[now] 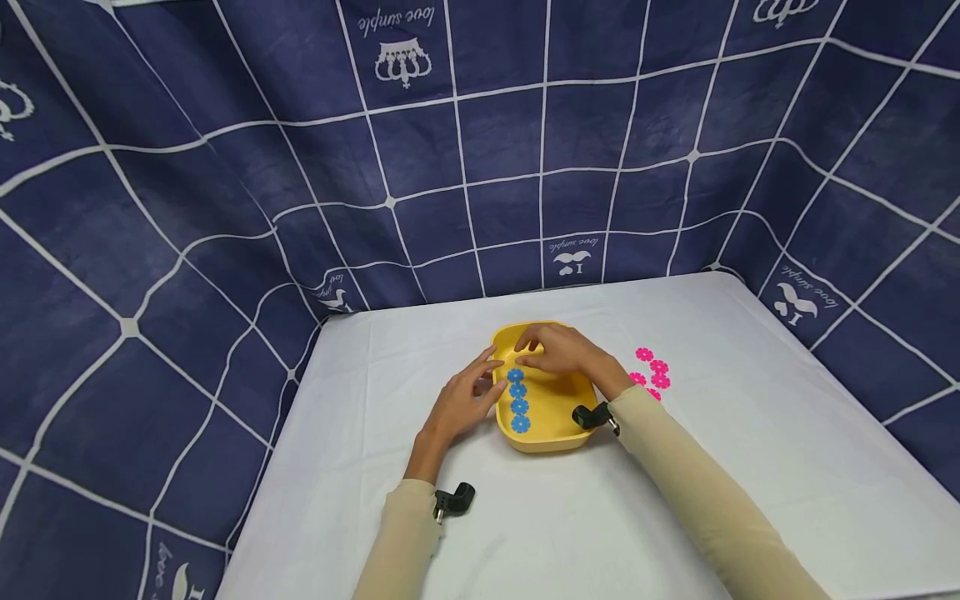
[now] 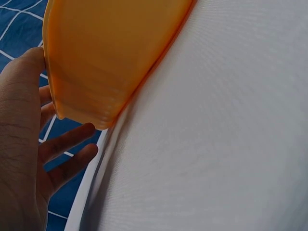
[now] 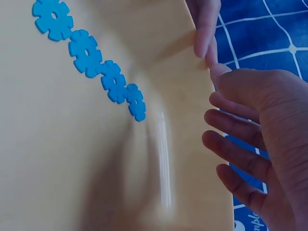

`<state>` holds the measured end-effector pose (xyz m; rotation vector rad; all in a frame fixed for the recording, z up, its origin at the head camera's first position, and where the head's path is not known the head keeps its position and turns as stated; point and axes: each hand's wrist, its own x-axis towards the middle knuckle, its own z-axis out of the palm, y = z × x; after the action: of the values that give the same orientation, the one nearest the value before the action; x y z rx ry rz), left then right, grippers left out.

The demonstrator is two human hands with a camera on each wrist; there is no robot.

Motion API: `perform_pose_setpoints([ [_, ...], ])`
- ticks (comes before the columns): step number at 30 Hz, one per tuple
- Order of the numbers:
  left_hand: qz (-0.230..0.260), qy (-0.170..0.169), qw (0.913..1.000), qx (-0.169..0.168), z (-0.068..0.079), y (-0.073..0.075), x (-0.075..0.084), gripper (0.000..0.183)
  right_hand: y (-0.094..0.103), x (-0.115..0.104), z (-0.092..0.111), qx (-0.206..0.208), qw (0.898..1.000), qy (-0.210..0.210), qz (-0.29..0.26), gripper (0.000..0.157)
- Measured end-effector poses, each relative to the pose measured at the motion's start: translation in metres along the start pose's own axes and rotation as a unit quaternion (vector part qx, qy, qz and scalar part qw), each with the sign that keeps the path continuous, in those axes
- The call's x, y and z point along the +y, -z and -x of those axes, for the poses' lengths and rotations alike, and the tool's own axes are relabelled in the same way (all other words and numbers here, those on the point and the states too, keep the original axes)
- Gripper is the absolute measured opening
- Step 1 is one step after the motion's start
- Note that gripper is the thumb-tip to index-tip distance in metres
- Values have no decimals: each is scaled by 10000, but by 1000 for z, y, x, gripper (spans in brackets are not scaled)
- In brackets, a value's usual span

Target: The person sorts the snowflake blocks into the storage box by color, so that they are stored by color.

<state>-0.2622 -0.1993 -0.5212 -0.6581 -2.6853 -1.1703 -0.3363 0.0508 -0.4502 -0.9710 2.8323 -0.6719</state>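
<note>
A yellow tray with a raised rim sits on the white cloth. Several blue flower-shaped discs form a row along its left side; in the right wrist view the blue discs show notched edges and a central hole. My left hand is at the tray's left rim, thumb and a fingertip over the edge. In the left wrist view two of its fingers extend loosely beside the tray wall. Above the tray's far part is my right hand, fingers loosely bent and nothing between them.
Several pink flower-shaped discs lie on the white tablecloth to the right of the tray, partly behind the right forearm. Blue curtains with white lines hang along the table's back and sides.
</note>
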Motion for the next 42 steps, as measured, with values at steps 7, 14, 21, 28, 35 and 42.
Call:
perform_pose_setpoints([
  [7, 28, -62, 10000, 65, 0, -1, 1, 52, 7, 5, 9, 70, 9997, -153, -173, 38],
  [14, 101, -12, 9999, 39, 0, -2, 2, 57, 15, 14, 19, 237, 9994, -145, -193, 38],
  [21, 76, 52, 9999, 70, 0, -3, 2, 57, 24, 21, 31, 319, 9988, -305, -233, 38],
  [28, 82, -56, 9999, 89, 1, -3, 2, 56, 29, 30, 42, 414, 9980, -380, -297, 35],
  [35, 91, -84, 9999, 94, 0, -3, 1, 54, 31, 42, 56, 589, 9962, -485, -426, 36],
  [42, 71, -59, 9999, 113, 1, -4, 2, 53, 31, 52, 70, 751, 9939, -663, -464, 34],
])
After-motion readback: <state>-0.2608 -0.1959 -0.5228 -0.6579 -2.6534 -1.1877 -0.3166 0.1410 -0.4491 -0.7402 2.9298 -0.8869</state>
